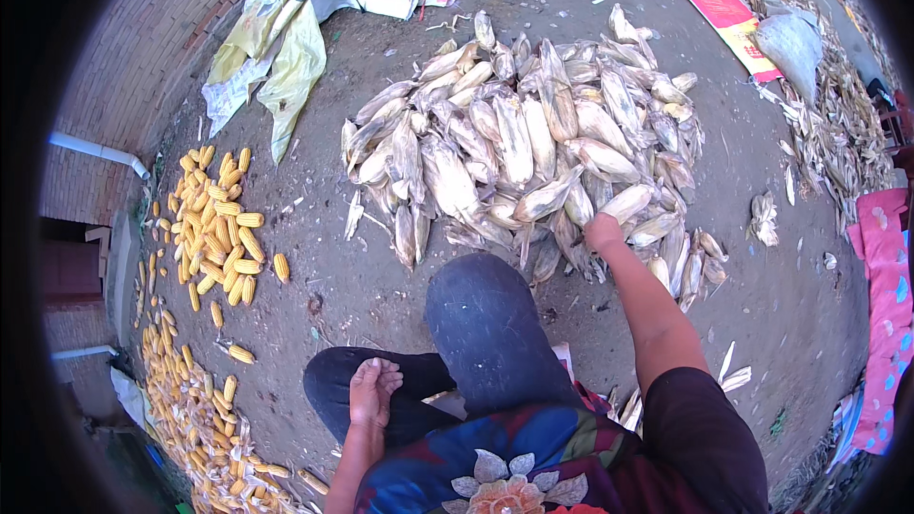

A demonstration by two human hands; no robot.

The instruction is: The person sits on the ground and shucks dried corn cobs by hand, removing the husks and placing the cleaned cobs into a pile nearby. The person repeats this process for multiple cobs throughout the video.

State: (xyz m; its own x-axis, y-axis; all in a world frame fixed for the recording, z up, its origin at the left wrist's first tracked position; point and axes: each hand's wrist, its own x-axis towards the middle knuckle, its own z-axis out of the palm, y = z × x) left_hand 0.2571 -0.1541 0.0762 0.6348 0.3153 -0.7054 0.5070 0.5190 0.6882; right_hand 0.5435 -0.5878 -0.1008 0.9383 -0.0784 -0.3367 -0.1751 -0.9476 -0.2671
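Before me lies a heap of corn ears in dry, pale husks [514, 135]. My right hand [603, 232] reaches to the heap's near edge, its fingers curled against the near end of a husked-over ear [628, 201]. Part of those fingers is hidden, so the grip is unclear. Resting over my bent left leg [335, 378], my left hand [375, 385] is empty, with loosely bent fingers. My other knee [485, 307] rises between my hands, close to the heap.
Bare yellow cobs form a pile [218, 228] at left, with a longer spread of cobs [200, 428] below it. Plastic sacks [300, 28] lie by the brick wall [136, 50]. Loose husks [842, 135] and pink patterned cloth [882, 314] are at right.
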